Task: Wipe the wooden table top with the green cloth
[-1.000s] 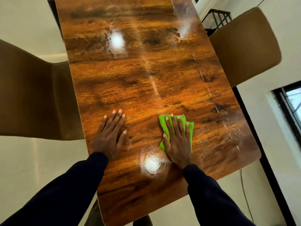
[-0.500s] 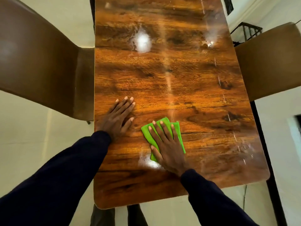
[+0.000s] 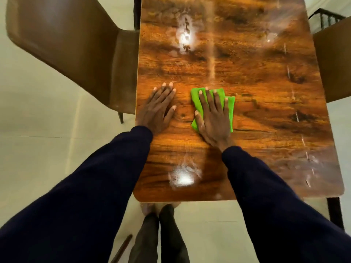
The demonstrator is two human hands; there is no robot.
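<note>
A glossy wooden table top with dark grain and bright light reflections runs away from me. A folded green cloth lies flat on it near the middle. My right hand presses down on the cloth with straight, spread fingers and covers most of it. My left hand rests flat on the bare wood just left of the cloth, close to the table's left edge, fingers straight.
A brown chair stands against the table's left side and another brown chair at the right. The table's near edge is above my legs. Pale floor surrounds the table. A dark railing shows at the far right.
My right hand has slid the cloth leftward across the wood, then forward away from me. My left hand stays flat on the table. My view has shifted toward the table's left side.
</note>
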